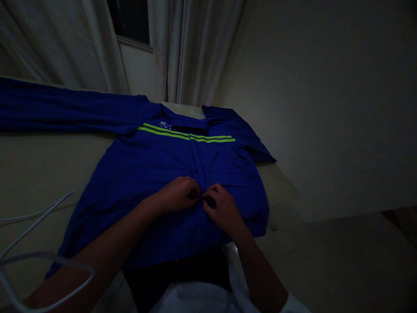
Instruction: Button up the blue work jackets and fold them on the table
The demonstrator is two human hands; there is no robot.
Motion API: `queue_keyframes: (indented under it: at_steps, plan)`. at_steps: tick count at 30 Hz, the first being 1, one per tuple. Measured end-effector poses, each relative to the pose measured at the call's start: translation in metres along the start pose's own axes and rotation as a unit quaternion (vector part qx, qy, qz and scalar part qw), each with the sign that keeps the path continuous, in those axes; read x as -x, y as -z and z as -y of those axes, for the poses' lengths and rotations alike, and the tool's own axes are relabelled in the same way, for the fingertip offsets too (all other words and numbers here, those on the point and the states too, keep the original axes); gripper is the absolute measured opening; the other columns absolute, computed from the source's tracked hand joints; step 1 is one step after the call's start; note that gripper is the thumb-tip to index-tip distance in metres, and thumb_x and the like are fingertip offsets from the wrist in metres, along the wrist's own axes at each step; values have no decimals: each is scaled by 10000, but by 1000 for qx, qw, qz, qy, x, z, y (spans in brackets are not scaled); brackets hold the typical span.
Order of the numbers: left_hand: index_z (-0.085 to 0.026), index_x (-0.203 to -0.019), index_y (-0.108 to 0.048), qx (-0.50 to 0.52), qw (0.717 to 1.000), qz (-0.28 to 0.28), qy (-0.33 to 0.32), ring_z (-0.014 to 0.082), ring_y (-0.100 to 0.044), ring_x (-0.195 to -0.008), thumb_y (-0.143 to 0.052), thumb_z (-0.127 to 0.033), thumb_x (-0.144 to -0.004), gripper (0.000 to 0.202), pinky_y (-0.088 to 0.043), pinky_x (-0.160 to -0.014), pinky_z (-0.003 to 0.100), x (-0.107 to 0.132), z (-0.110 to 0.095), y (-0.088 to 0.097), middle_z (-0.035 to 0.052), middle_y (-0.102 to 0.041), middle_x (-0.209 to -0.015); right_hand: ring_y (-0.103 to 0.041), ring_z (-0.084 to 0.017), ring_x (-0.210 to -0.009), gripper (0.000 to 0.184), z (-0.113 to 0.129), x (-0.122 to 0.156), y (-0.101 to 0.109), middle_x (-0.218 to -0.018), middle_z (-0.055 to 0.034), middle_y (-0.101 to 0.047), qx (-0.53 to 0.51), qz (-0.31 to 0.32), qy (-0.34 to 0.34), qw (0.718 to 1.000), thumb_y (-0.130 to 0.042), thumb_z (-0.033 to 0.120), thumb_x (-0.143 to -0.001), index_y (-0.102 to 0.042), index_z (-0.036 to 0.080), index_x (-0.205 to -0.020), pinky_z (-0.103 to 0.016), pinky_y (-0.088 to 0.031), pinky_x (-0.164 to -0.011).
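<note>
A blue work jacket point(156, 156) with yellow-green stripes across the chest lies spread front side up, collar away from me. Its left-hand sleeve stretches out far to the left, and the other hangs down at the right. My left hand point(180, 193) is closed in a pinch on the jacket's front placket point(198, 174), about midway down. Close beside it, my right hand point(221, 206) pinches the same front edge, fingertips almost meeting the left ones. Whether a button or zip sits between the fingers is too dark to tell.
The jacket lies on a pale bed or table top point(48, 169). A white cable point(39, 213) loops at the lower left. Light curtains point(195, 48) and a dark window point(130, 21) stand behind, with a plain wall point(325, 95) at the right.
</note>
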State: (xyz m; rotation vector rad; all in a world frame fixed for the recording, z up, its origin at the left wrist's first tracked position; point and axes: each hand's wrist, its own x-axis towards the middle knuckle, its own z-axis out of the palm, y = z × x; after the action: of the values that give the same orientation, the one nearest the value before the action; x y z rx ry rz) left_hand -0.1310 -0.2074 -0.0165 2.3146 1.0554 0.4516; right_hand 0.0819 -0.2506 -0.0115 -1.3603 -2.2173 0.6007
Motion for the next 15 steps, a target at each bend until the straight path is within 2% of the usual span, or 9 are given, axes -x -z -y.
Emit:
queue_keyframes:
  at_steps: [7,11,15]
  plan:
    - [-226,-893,-764,1,1000,-3,10,176,-669,-780,-703,-153,-778,150,-411,-682,279,1,-4,1,-14,-741,-819,-613,-164,-928,232,-5,-11,4,-1016,-18,-592,-54,36,9,998,-697,29,-804,-689,208,-951,-292,-484,-843]
    - [-222,-892,-769,-25,1000,-1,13,200,-675,-812,-714,-168,-768,146,-420,-710,301,2,-8,5,5,-751,-846,-592,-167,-901,214,-4,-17,5,-989,-10,-566,-30,61,27,997,-733,63,-781,-657,205,-923,-298,-464,-824]
    - [-216,-921,-759,-2,1000,14,4,197,-670,-817,-696,-164,-785,159,-435,-735,299,3,-4,7,4,-741,-846,-575,-157,-872,181,-6,-23,3,-954,-1,-560,-53,66,39,996,-755,88,-783,-648,202,-873,-285,-445,-796]
